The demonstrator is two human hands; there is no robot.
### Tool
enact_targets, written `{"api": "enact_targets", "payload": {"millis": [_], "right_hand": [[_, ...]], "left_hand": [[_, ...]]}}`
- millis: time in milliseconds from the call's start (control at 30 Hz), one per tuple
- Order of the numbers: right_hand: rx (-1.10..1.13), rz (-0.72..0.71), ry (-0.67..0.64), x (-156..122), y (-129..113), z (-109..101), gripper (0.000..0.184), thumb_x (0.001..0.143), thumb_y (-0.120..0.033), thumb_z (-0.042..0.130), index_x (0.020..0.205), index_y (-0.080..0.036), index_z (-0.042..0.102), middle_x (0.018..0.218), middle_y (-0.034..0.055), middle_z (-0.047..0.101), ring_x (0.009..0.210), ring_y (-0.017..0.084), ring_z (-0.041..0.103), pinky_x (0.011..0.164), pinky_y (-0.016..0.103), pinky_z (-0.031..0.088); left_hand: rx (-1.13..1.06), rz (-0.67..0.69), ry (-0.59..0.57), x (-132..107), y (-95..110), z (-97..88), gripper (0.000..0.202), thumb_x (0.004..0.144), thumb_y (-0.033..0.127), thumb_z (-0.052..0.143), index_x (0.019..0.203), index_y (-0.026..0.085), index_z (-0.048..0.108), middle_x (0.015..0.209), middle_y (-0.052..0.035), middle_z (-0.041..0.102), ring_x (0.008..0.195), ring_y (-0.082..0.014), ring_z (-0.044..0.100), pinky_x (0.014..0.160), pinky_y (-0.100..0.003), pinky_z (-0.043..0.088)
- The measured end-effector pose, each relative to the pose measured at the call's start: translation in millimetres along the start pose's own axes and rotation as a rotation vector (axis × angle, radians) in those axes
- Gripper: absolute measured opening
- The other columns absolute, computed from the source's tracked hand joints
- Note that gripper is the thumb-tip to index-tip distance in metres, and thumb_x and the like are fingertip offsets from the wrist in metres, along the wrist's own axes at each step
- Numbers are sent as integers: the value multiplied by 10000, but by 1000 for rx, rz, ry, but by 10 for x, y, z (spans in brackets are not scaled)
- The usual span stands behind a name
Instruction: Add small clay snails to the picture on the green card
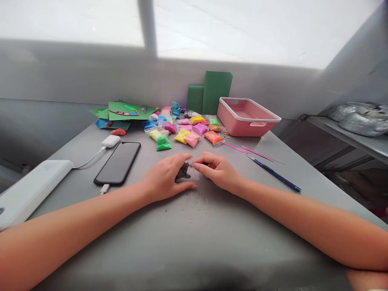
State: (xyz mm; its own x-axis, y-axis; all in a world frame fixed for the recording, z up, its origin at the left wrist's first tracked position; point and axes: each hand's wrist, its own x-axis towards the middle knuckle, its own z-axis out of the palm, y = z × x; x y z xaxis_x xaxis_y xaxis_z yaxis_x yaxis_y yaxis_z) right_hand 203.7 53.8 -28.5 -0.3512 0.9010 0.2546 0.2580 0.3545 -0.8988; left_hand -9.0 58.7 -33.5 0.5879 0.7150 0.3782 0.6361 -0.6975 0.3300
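A small clear plastic bag of black clay (183,171) lies on the grey table between my hands. My left hand (166,174) curves around the bag's left side, fingers behind and thumb in front, and it appears to hold the bag. On the other side my right hand (216,169) is closed in a pinch at the bag's clear end. A bit of something dark shows beneath its fingers. Some of the bag is covered by my fingers. Tiny dark crumbs dot the table just in front.
Behind my hands lie several bags of coloured clay (183,135). A pink basket (245,124) stands back right, with a blue pen-like tool (275,174) nearer. To the left are a phone (118,163), a white power bank (36,190) and green sheets (130,111).
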Motion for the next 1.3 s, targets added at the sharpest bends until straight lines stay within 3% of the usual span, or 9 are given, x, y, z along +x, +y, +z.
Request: {"api": "enact_targets", "payload": {"millis": [167, 367, 667, 767, 933, 1300], "right_hand": [[7, -16, -13, 12, 20, 4, 231, 861, -412, 639, 865, -203, 736, 786, 21, 625, 708, 146, 547, 662, 291, 446], [83, 114, -18, -7, -14, -32, 276, 869, -447, 596, 856, -197, 713, 696, -20, 547, 597, 113, 470, 600, 272, 416], [58, 51, -38, 5, -37, -47, 221, 824, -394, 634, 789, -192, 716, 648, -19, 537, 588, 115, 453, 581, 270, 374], [71, 79, -22, -4, -39, -47, 243, 829, -422, 632, 804, -197, 720, 653, -15, 539, 584, 118, 443, 567, 272, 364], [91, 85, 0, -16, -39, -51, 256, 821, -451, 654, 802, -204, 718, 636, -19, 529, 585, 122, 443, 574, 275, 373], [113, 20, 25, -17, -58, -56, 185, 800, -384, 664, 768, -204, 691, 617, -24, 529, 573, 118, 434, 565, 278, 371]], "left_hand": [[62, 7, 57, -17, -27, 39, 593, 880, 559, 645, 1387, 285, 503, 1194, -94, 697, 1025, -285, 690, 805, -377, 558], [-132, -42, 68, 14, -67, 0, 691, 846, 577, 690, 1435, 277, 487, 1237, -90, 677, 1126, -285, 650, 838, -362, 561], [-206, -74, 76, 19, -105, 15, 720, 811, 565, 734, 1442, 315, 493, 1247, -76, 667, 1130, -285, 633, 848, -365, 556], [-200, -37, 48, 16, -88, 0, 699, 822, 528, 739, 1446, 327, 493, 1189, -69, 669, 1053, -263, 638, 839, -353, 549], [-142, 29, 2, 2, -68, -12, 679, 835, 507, 734, 1450, 347, 496, 934, -28, 627, 805, -208, 601, 722, -317, 519], [-138, 116, 6, -24, -75, 2, 642, 865, 483, 718, 1445, 330, 489, 983, -27, 631, 853, -198, 618, 747, -290, 510]]}}
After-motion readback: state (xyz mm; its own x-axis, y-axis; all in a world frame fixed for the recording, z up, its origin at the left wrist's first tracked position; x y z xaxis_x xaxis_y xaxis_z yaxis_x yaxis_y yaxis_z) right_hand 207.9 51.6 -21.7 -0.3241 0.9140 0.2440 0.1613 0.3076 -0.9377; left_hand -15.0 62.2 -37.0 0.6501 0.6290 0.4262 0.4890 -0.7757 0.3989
